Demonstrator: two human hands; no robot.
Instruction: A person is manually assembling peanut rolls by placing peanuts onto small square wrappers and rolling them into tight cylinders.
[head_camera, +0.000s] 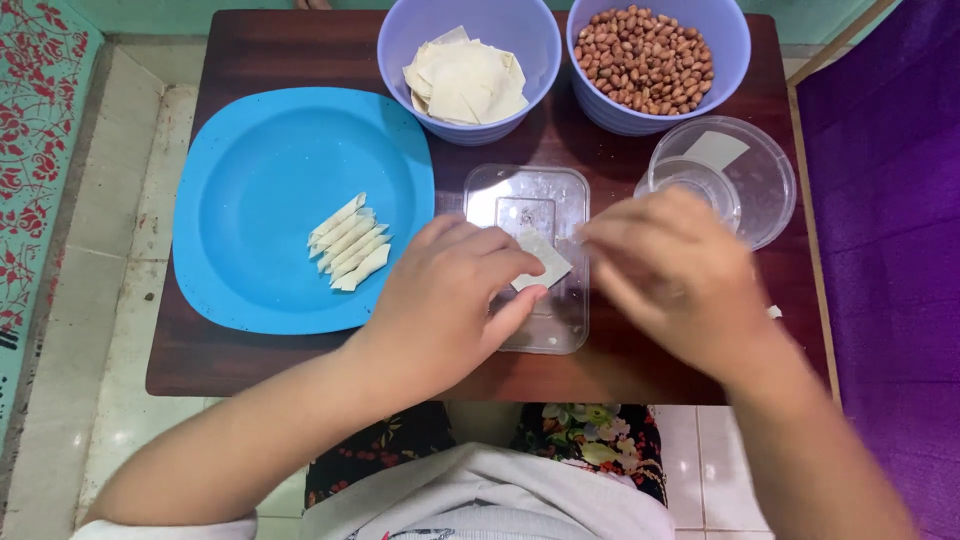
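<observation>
My left hand (450, 295) rests over a clear plastic lid (528, 205) on the dark wooden table and pinches a small square pastry wrapper (543, 258) between thumb and fingers. My right hand (672, 275) hovers just right of the wrapper, blurred, fingers bent toward it; whether it touches the wrapper cannot be told. A blue plate (260, 200) to the left carries several rolled pastry sticks (348, 243). At the back stand a lilac bowl of flat wrappers (465, 78) and a lilac bowl of peanuts (645, 58).
A clear round container (760, 180) with a small clear cup (690, 180) inside stands at the right by the table edge (800, 150). Purple cloth (890, 200) lies to the right, tiled floor (110, 300) to the left.
</observation>
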